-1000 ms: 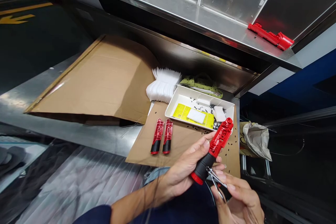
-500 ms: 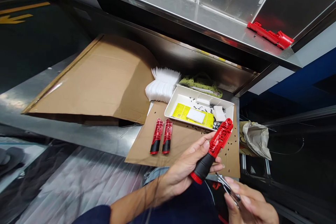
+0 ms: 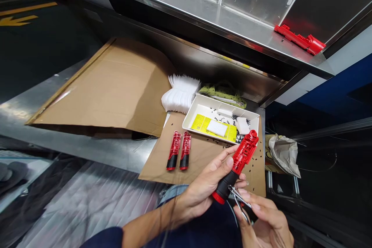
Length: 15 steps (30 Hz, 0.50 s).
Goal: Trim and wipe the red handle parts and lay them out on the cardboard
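Two handles [image 3: 174, 151] lie on cardboard [image 3: 157, 170], perhaps finished, perhaps waiting; the left hand [image 3: 206, 180] grasps a third handle [image 3: 243, 155], apparently mid-work, the right hand [image 3: 269, 217] gripping a metal tool [image 3: 240, 197] at its black end.

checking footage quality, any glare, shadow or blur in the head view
Head view: glare on the metal table at far left; head view: shadow across the right of the cardboard box; head view: pale material at lower left looks smeared, the held red-and-black part crisper.
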Motion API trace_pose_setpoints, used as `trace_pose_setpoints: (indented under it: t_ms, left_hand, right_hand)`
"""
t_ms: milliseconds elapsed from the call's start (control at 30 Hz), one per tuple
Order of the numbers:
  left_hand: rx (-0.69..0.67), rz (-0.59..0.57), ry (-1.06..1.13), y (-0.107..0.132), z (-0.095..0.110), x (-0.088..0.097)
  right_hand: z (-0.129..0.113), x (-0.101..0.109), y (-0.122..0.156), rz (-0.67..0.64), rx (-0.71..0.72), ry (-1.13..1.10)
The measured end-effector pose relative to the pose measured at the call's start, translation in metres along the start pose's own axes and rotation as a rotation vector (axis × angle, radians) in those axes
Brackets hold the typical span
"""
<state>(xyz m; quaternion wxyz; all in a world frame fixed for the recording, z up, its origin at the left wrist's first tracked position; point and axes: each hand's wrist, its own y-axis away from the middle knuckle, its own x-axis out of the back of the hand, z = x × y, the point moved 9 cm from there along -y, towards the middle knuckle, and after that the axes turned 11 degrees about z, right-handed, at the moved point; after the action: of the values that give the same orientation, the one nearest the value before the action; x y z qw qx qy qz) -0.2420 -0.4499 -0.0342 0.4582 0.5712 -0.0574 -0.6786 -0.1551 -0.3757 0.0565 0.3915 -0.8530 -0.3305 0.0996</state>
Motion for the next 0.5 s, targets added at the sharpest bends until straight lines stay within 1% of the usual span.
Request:
trace_pose_setpoints:
  t_ms: [167,233,300,367,433,500]
  left_hand:
    - [-0.01,0.001,-0.009,-0.002,0.0,-0.001]
    - [-0.01,0.005,-0.01,-0.002,0.0,-0.001]
    - [-0.003,0.007,-0.001,-0.003,-0.001,-0.001]
    - [0.015,-0.007,0.015,-0.003,-0.003,-0.002]
    - [0.028,-0.019,0.03,-0.004,-0.004,-0.002]
    - [0.031,-0.018,0.037,-0.004,-0.003,-0.001]
  right_hand:
    - [0.003,-0.001,0.004,0.004,-0.03,0.016]
    - [0.004,-0.001,0.007,0.008,-0.017,0.002]
    - [0.003,0.003,0.008,0.03,0.006,-0.017]
    - [0.005,0.009,0.007,0.03,-0.002,-0.027]
    - [0.007,0.011,0.004,-0.033,-0.024,-0.038]
    - [0.006,0.013,0.001,-0.048,-0.021,-0.056]
